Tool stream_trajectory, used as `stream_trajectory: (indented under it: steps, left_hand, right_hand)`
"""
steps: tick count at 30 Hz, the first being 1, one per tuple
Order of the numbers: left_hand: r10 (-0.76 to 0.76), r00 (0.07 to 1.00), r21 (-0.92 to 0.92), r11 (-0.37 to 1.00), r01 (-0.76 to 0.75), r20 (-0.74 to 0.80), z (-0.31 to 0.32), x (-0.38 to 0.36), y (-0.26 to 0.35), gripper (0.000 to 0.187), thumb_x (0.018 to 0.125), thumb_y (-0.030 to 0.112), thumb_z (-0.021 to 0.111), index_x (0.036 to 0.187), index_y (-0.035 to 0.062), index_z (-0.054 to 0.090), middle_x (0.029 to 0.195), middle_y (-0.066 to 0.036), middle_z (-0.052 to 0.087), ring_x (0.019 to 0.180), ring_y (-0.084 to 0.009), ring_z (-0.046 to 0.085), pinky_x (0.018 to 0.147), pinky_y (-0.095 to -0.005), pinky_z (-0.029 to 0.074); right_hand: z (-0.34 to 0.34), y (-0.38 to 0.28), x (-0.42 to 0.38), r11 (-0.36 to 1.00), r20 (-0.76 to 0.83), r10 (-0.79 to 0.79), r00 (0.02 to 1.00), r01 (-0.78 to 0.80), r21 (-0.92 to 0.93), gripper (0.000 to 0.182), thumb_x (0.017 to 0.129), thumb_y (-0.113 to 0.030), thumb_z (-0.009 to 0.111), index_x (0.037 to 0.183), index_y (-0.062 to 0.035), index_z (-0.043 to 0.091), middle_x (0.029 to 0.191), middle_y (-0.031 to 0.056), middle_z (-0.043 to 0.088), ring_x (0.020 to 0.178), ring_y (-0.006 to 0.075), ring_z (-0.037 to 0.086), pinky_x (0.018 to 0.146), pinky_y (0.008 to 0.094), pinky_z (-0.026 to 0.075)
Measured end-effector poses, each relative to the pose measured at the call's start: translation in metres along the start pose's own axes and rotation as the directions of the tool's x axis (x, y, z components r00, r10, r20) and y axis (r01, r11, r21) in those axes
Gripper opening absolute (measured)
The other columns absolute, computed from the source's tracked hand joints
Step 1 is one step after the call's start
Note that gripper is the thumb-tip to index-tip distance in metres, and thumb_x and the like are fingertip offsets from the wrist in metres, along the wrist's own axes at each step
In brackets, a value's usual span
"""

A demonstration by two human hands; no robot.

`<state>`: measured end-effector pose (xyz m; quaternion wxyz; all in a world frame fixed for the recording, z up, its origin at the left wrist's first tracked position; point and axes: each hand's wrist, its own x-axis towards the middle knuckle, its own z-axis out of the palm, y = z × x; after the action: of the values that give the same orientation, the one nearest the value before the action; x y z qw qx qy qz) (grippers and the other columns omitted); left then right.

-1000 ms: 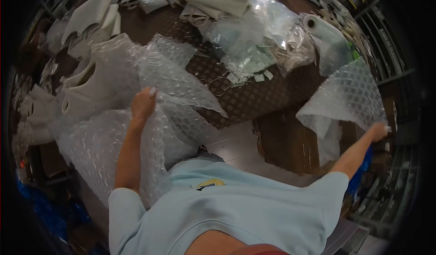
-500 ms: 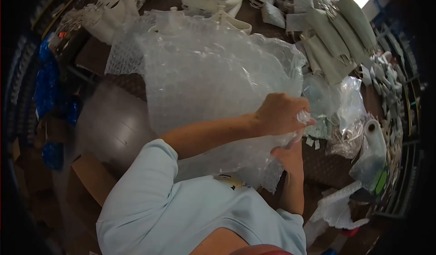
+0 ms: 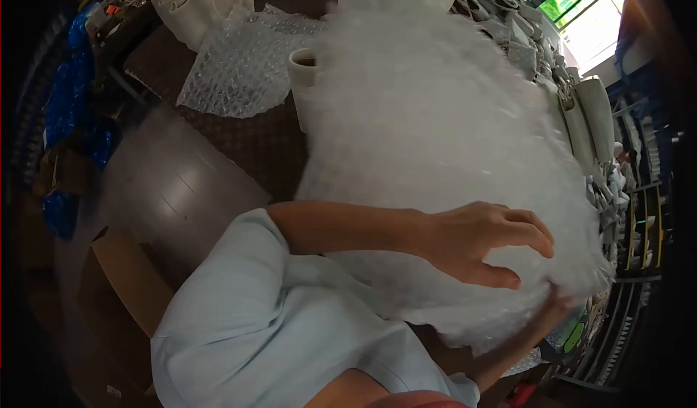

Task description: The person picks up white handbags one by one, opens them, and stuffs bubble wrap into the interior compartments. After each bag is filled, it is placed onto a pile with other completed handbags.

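Observation:
A large sheet of bubble wrap (image 3: 435, 139), smeared by motion, spreads across the table in front of me. My left hand (image 3: 483, 245) is over the sheet with thumb and fingers apart, holding nothing. Lower right, my right hand (image 3: 559, 303) is closed on the bubble wrap's near right edge; its fingers are partly hidden and blurred. A smaller bubble wrap piece (image 3: 236, 70) lies on the table to the left. Beside the big sheet's left edge stands a cream-coloured item with an opening (image 3: 301, 85), mostly covered by the wrap.
Cream bags (image 3: 207, 5) are at the back left, and grey-green bags (image 3: 587, 117) at the right. Blue plastic (image 3: 69, 103) hangs at far left. A cardboard box (image 3: 127, 277) is low on the left. Shelving (image 3: 642, 219) lines the right side.
The large bubble wrap has swung to the right, with my right hand moving right and down. My left hand has let go of its edge and opened. The view has shifted.

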<state>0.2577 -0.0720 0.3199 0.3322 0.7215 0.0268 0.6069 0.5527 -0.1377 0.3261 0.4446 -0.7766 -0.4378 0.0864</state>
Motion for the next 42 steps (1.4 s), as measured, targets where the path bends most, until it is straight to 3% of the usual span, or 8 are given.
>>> stream_trajectory:
  steps: [6,14,20,22,26,31,38,42]
  left_hand:
    - [-0.222,0.936,0.081,0.964,0.252,-0.273,-0.209,-0.067,0.028,0.018,0.082,0.012,0.061,0.098,0.0044,0.061,0.093,-0.004,0.064,0.083,-0.011,0.06,0.067,-0.025,0.048]
    - [-0.403,0.446,0.125,0.614,0.779,-0.799,-0.393,-0.211,0.013,0.02,0.085,0.015,0.058,0.102,0.0054,0.061,0.095,-0.004,0.063,0.084,-0.0107,0.058,0.075,-0.0224,0.044]
    - [-0.649,0.461,0.68,-0.12,0.723,-0.605,-0.402,-0.266,0.003,0.059,0.078,0.042,0.063,0.125,0.0101,0.047,0.134,-0.013,0.041,0.128,-0.0285,0.033,0.105,-0.0502,0.02]
    - [-0.713,0.249,0.581,-0.265,0.77,-0.656,-0.395,-0.268,0.0,0.074,0.075,0.051,0.062,0.133,0.0107,0.038,0.144,-0.013,0.025,0.136,-0.0316,0.015,0.106,-0.0572,0.004]
    - [-0.701,0.186,0.541,-0.325,0.775,-0.688,-0.389,-0.273,-0.009,0.078,0.075,0.05,0.063,0.135,0.0101,0.034,0.146,-0.014,0.019,0.137,-0.0328,0.008,0.106,-0.0572,0.001]
    - [-0.764,-0.02,0.541,-0.475,0.694,-0.645,-0.385,-0.291,-0.028,0.091,0.068,0.05,0.069,0.139,0.0112,0.028,0.149,-0.014,0.009,0.138,-0.0324,0.005,0.105,-0.0597,-0.001]
    - [-0.798,-0.111,0.587,-0.522,0.619,-0.592,-0.391,-0.286,-0.042,0.101,0.063,0.049,0.073,0.142,0.0129,0.021,0.15,-0.015,0.002,0.138,-0.0345,0.005,0.103,-0.064,0.001]
    - [-0.775,0.009,0.655,-0.527,0.541,-0.631,-0.397,-0.284,-0.07,0.113,0.057,0.057,0.073,0.144,0.0138,0.015,0.148,-0.022,0.001,0.136,-0.0407,0.006,0.097,-0.0696,0.006]
  right_hand:
    - [-0.126,-0.088,0.084,0.868,-0.689,-0.49,0.534,0.226,-0.442,0.048,0.086,-0.02,0.05,0.131,-0.0045,0.041,0.126,0.0154,0.048,0.113,0.0261,0.048,0.093,0.0382,0.039]
    - [-0.019,-0.257,0.197,0.605,-0.598,-0.789,0.142,0.356,-0.713,0.052,0.079,-0.007,0.052,0.13,-0.0134,0.044,0.119,0.015,0.054,0.106,0.0275,0.054,0.087,0.0379,0.044]
    - [0.191,-0.353,0.23,0.421,-0.416,-0.897,0.15,0.577,-0.7,0.061,0.074,0.003,0.053,0.129,-0.0201,0.046,0.113,0.0147,0.058,0.101,0.0285,0.058,0.083,0.0377,0.047]
    - [0.251,-0.355,0.232,0.448,-0.372,-0.893,0.252,0.563,-0.694,0.061,0.069,-0.003,0.059,0.125,-0.0261,0.049,0.107,0.0058,0.062,0.096,0.0258,0.06,0.077,0.0366,0.049]
    - [0.373,-0.322,0.262,0.308,-0.232,-0.951,0.206,0.713,-0.629,0.061,0.067,0.005,0.053,0.121,-0.0235,0.052,0.103,0.0049,0.063,0.091,0.0257,0.06,0.071,0.0376,0.049]
    - [0.491,-0.184,0.274,0.478,0.383,-0.682,0.623,0.776,-0.411,0.056,0.069,0.007,0.05,0.12,-0.0184,0.051,0.101,0.0113,0.062,0.093,0.0312,0.058,0.079,0.041,0.046]
    - [0.536,-0.112,0.26,0.532,0.862,-0.13,0.491,0.768,-0.357,0.062,0.074,-0.007,0.06,0.132,-0.0194,0.041,0.128,0.0144,0.049,0.12,0.0319,0.044,0.099,0.0502,0.031]
    - [0.478,-0.152,0.203,0.443,0.749,-0.406,0.524,0.83,-0.34,0.078,0.07,-0.022,0.072,0.138,-0.0188,0.032,0.144,0.0092,0.029,0.137,0.0302,0.015,0.109,0.0508,0.012]
